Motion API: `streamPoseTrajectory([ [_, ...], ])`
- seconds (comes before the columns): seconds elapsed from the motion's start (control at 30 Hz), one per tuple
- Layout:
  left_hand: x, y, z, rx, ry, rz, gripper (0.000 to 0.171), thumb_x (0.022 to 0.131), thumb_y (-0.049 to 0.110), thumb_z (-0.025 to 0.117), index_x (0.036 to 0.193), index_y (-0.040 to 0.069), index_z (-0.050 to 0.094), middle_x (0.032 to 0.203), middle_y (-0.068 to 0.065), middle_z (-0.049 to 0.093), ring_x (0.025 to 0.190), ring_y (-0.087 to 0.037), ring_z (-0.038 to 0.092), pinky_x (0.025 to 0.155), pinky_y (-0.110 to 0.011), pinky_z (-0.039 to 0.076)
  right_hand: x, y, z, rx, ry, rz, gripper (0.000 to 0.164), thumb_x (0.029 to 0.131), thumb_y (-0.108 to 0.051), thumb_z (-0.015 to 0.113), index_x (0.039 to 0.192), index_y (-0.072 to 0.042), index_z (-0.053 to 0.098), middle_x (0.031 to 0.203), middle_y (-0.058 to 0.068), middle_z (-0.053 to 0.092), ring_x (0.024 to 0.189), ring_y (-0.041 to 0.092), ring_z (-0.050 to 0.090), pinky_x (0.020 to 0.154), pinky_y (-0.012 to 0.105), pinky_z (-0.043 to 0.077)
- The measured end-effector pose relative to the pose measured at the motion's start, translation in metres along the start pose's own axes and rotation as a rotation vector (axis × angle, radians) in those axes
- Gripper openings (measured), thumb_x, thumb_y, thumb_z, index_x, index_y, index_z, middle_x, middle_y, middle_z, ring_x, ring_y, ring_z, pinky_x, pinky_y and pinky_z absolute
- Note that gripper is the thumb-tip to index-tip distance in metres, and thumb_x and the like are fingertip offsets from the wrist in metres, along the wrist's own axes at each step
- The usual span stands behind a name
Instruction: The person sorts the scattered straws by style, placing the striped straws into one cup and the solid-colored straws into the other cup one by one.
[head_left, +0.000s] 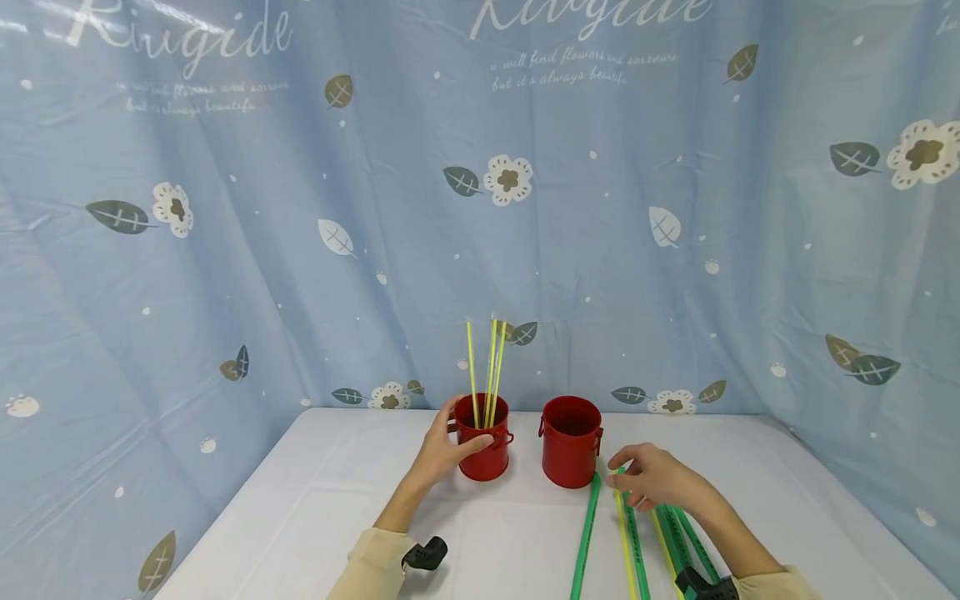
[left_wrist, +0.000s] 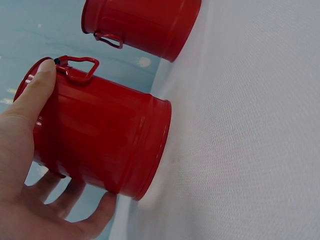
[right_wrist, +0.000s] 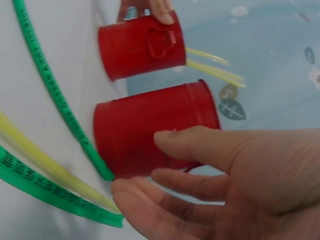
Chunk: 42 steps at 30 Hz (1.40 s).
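Observation:
My left hand (head_left: 441, 448) grips a small red metal bucket (head_left: 483, 458) with side handles. In the left wrist view the thumb presses near its rim and the fingers wrap the far side. Several thin yellow sticks (head_left: 491, 375) stand upright in this bucket. Beside it, to the right, a second red bucket (head_left: 568, 454) stands upright. My right hand (head_left: 660, 477) hovers just right of that bucket, fingers loosely bent with nothing between them. Close below its fingertips are the ends of a yellow stick (head_left: 624, 533) and a green printed strip (head_left: 636, 546).
Another green strip (head_left: 587, 533) lies with its far end by the second bucket's base. More green strips (head_left: 675, 537) and yellow ones lie under the right forearm. A white cloth covers the table (head_left: 330, 467); a blue patterned curtain (head_left: 585, 250) hangs behind it.

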<state>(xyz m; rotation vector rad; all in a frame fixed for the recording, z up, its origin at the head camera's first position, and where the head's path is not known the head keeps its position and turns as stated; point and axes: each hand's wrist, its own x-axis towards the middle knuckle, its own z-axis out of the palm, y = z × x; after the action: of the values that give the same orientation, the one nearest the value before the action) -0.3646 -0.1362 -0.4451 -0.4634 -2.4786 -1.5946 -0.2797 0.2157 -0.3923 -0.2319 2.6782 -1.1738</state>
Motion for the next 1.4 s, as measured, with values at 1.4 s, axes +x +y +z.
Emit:
streamPoseTrajectory([
  [1.4,-0.002,0.001,0.001,-0.016,0.001,0.009,0.091,0.08,0.044,0.078,0.152,0.02,0.029,0.147,-0.007,0.044,0.129,-0.034,0.046,0.091,-0.048,0.055,0.0,0.003,0.042,-0.27,0.087,0.11,0.061,0.078,-0.015,0.08,0.127,0.009,0.051,0.06,0.008,0.057,0.043,0.016,0.058,0.045,0.025,0.051],
])
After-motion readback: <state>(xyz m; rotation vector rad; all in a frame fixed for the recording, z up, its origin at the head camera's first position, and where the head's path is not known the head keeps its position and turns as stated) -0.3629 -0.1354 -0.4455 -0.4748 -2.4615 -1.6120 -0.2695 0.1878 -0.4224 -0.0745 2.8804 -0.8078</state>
